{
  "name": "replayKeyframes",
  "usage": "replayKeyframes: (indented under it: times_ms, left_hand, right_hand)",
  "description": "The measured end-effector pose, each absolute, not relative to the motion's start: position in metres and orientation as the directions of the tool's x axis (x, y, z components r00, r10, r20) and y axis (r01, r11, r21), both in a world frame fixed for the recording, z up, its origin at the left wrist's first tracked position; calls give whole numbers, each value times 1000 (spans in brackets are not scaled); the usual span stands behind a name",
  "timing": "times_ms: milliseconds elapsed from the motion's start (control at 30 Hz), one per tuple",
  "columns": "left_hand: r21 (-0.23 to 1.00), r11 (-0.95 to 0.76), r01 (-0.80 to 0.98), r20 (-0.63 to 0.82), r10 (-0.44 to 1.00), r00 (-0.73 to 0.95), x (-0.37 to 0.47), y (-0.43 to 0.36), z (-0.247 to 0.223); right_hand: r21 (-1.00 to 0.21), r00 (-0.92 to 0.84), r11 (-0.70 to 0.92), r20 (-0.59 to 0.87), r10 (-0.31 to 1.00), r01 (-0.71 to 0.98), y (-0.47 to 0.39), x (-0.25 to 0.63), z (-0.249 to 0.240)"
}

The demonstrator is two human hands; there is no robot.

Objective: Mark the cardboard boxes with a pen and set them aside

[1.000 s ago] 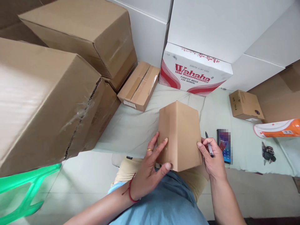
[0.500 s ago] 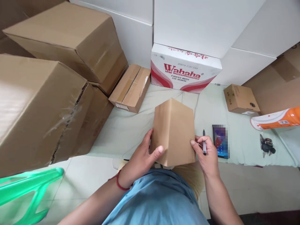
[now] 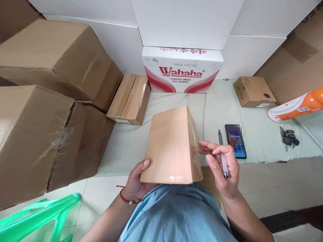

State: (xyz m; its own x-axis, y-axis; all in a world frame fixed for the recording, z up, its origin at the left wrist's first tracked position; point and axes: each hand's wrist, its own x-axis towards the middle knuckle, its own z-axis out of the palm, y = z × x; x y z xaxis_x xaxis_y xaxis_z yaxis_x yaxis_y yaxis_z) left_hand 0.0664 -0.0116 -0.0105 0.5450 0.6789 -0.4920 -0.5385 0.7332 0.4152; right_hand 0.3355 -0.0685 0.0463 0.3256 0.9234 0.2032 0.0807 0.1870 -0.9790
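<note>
A brown cardboard box (image 3: pixel 168 148) is held tilted at the front edge of the cloth-covered table (image 3: pixel 214 114), close to my blue shirt. My left hand (image 3: pixel 138 179) grips its lower left corner, thumb on the front face and the other fingers hidden underneath. Clear tape shows on the right side face and along the bottom edge. To the right of the box, my right hand (image 3: pixel 224 166) holds a grey pen (image 3: pixel 223 159) between its fingers, the fingertips close to the taped side. Whether they touch it I cannot tell.
Large cartons (image 3: pixel 32 134) are stacked at the left, with a flat taped box (image 3: pixel 128 99) beside them. A Wahaha water carton (image 3: pixel 183 72) stands against the wall. Rightward lie a phone (image 3: pixel 236 141), a small box (image 3: pixel 253 91), keys (image 3: pixel 289 137) and an orange-white bottle (image 3: pixel 296 107). A green stool (image 3: pixel 50 215) stands lower left.
The box has been turned, so a broad plain face and a taped side now show. My left hand has shifted to the lower corner. My right hand's thumb has come off the box, pen still held.
</note>
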Motion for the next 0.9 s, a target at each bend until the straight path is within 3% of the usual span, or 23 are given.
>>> replayKeyframes:
  times_ms: [133,267,400,667,800,900]
  left_hand:
    - [592,693,-412,-416,700,581,70,-11,-1]
    - [891,357,-280,-162,827,539,82,-5,15]
    - [988,33,-151,58,827,560,81,3,12]
    - [967,-240,80,157,817,555,69,13,3]
    - [817,-557,149,382,716,584,77,22,21]
    - [687,-691,224,451,648,614,83,27,30]
  right_hand:
    - [-990,420,114,137,897,79,-64,342,48]
    - [-985,455,102,27,890,-141,-61,356,50]
    - [-948,504,87,-85,859,-308,-59,369,55]
    - [-982,541,85,-19,841,-167,-64,372,52]
    - [-996,552,22,-32,833,-92,-62,376,60]
    - [-993,628,-24,-90,773,-113,-57,380,63]
